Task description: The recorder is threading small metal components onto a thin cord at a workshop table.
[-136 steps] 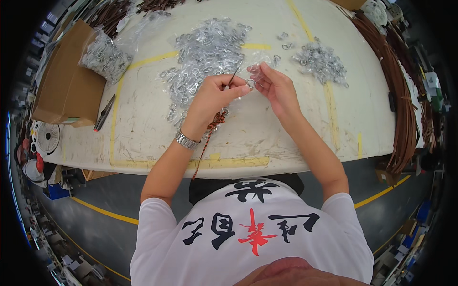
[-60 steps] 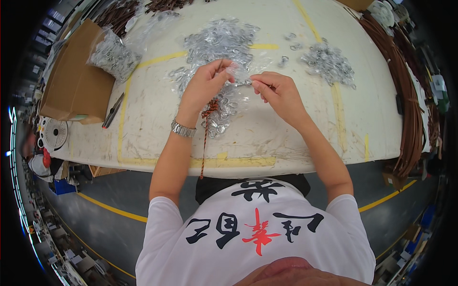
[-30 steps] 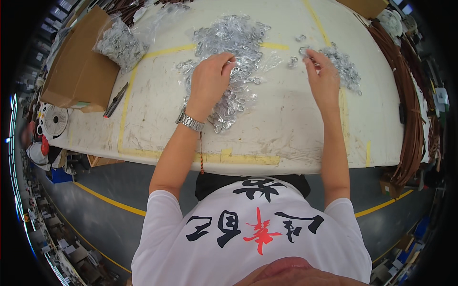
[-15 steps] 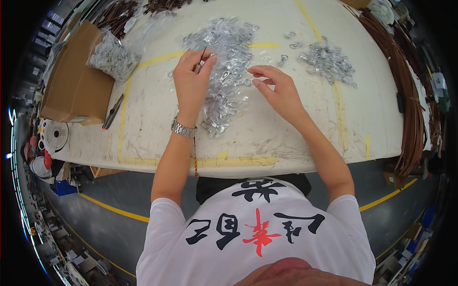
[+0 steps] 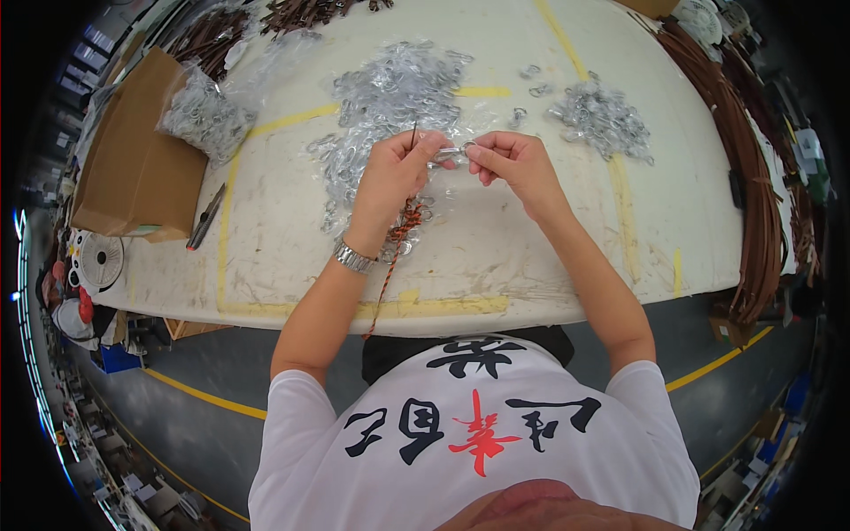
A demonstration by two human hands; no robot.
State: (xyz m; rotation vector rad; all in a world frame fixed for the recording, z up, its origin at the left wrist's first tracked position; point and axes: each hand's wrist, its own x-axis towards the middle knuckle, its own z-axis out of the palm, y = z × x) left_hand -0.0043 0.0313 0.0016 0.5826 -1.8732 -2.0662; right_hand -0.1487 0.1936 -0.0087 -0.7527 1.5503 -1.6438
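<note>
My left hand (image 5: 398, 173) and my right hand (image 5: 518, 168) meet above a large pile of small metal clasps in clear plastic (image 5: 390, 84). Between their fingertips is a shiny metal clasp (image 5: 450, 154), pinched from both sides. A thin dark pointed tool (image 5: 413, 133) sticks up from my left fingers; the rest of it is hidden in the hand. An orange-and-black twisted cord (image 5: 385, 288) hangs below my left hand, bunched near the palm, and runs to the table's near edge. A metal-band watch (image 5: 354, 257) is on my left wrist.
Right of my hands lies a smaller heap of clasps (image 5: 604, 119), with a few loose ones beside it. At left stand a cardboard box (image 5: 133, 146), a bag of clasps (image 5: 208, 119) and a dark cutter (image 5: 206, 217). Brown straps (image 5: 761, 212) line the right edge.
My left hand has moved right and toward me, and my right hand has closed; both now grip one clasp. The bunched cord has come into view under the left hand.
</note>
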